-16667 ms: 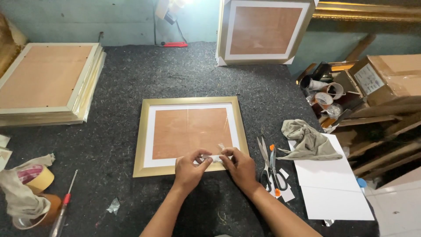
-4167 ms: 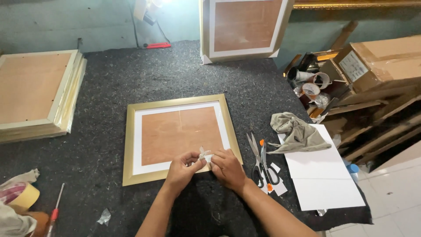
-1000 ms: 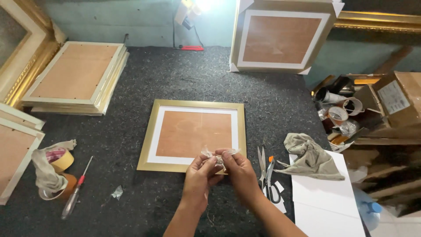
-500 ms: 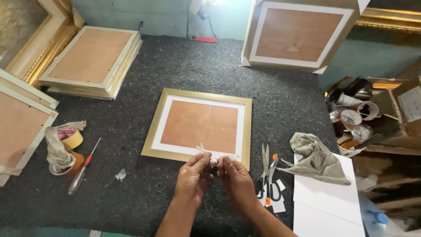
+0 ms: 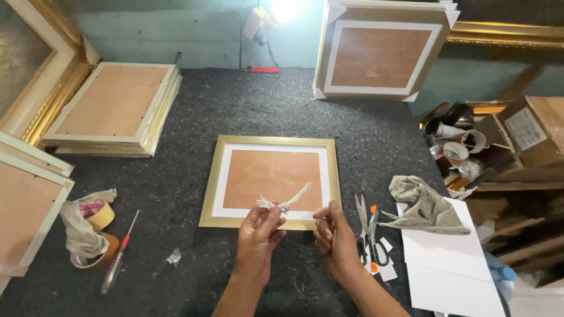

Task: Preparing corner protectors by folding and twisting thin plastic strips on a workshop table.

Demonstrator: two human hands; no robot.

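your left hand [image 5: 257, 235] pinching one end of a knotted white strip [image 5: 286, 202] | your right hand [image 5: 333, 232] loosely curled, holding nothing | both over the frame [image 5: 271, 179]

A picture frame [image 5: 271, 181] lies face down mid-counter [image 5: 247, 117]; scissors [image 5: 369, 235] and a rag [image 5: 424, 205] lie right, a screwdriver [image 5: 119, 254] and tape rolls [image 5: 97, 220] left, stacked frames [image 5: 114, 108] behind-left.

- A brown cardboard box [image 5: 531, 132] stands tilted at the right edge, on the cluttered wooden shelving beside the dark work surface.
- A white rectangular label [image 5: 524, 128] sits on the box's upward face, set slightly askew; its print is too small to make out.
- No signs or screens show.
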